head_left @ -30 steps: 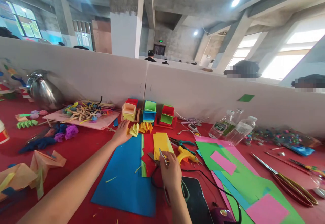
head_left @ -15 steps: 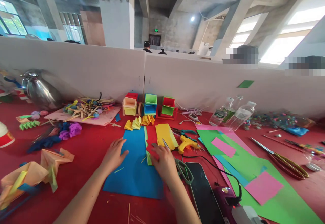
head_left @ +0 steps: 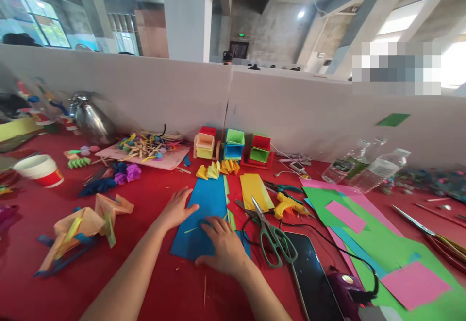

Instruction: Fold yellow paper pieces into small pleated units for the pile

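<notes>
A sheet of blue paper (head_left: 207, 199) lies flat on the red table in front of me. My left hand (head_left: 178, 208) rests at its left edge with the fingers stretched out. Over the sheet's lower right part, my right hand (head_left: 224, 245) is spread palm down, with nothing in its grip. Just right of that hand, green-handled scissors (head_left: 271, 233) lie with their blades apart. Yellow paper (head_left: 255, 191) and a strip of red paper (head_left: 237, 204) are beyond the scissors' blades. A thin scrap of light green paper sits on the blue sheet.
A yellow glue gun (head_left: 287, 207), a phone (head_left: 315, 275) and a black cord are on the right, beside green paper (head_left: 364, 224). Small folded-paper boxes (head_left: 235, 145) stand at the back. Folded peach paper (head_left: 85, 221) and a paper cup (head_left: 40, 171) lie left.
My right hand has moved away from the scissors and down onto the blue paper. The scissors now lie fully exposed beside it. The view has turned left.
</notes>
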Action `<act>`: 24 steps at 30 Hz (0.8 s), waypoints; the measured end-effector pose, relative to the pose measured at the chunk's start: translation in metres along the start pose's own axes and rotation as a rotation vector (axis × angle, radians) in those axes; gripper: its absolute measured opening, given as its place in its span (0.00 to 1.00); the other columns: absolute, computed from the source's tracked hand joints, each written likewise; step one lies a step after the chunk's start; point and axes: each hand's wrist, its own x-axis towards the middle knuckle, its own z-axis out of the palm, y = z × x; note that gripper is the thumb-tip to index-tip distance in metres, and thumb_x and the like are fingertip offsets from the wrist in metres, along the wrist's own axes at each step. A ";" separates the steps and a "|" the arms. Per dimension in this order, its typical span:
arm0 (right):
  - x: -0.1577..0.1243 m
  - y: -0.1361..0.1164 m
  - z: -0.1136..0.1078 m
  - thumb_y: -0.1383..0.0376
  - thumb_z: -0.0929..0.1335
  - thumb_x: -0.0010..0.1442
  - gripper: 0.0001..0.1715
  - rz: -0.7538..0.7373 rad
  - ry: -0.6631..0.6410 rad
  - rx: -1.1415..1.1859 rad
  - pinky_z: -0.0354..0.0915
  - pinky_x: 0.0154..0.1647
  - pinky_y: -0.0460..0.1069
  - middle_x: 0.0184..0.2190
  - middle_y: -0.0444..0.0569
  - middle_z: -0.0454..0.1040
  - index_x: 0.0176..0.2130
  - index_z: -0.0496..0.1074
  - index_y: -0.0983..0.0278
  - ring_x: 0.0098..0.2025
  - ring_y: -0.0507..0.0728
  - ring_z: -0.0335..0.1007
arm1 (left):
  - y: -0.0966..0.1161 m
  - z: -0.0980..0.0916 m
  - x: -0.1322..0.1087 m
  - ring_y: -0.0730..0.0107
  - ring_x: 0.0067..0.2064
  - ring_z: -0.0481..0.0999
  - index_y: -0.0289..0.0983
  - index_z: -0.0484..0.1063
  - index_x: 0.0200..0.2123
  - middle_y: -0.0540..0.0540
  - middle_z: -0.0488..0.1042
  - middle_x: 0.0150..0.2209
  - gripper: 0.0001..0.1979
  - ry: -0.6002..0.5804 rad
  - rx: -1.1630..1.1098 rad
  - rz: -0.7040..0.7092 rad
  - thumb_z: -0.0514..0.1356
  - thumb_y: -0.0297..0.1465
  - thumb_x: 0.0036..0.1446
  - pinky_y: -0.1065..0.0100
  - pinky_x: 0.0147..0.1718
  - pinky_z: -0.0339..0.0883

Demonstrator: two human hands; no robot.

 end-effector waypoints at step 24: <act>0.002 0.002 -0.017 0.59 0.63 0.59 0.13 0.171 0.200 0.081 0.59 0.30 0.44 0.26 0.45 0.71 0.27 0.68 0.63 0.29 0.52 0.69 | 0.015 -0.048 -0.012 0.59 0.57 0.61 0.36 0.61 0.54 0.40 0.64 0.56 0.23 0.179 0.030 -0.007 0.52 0.40 0.56 0.59 0.55 0.53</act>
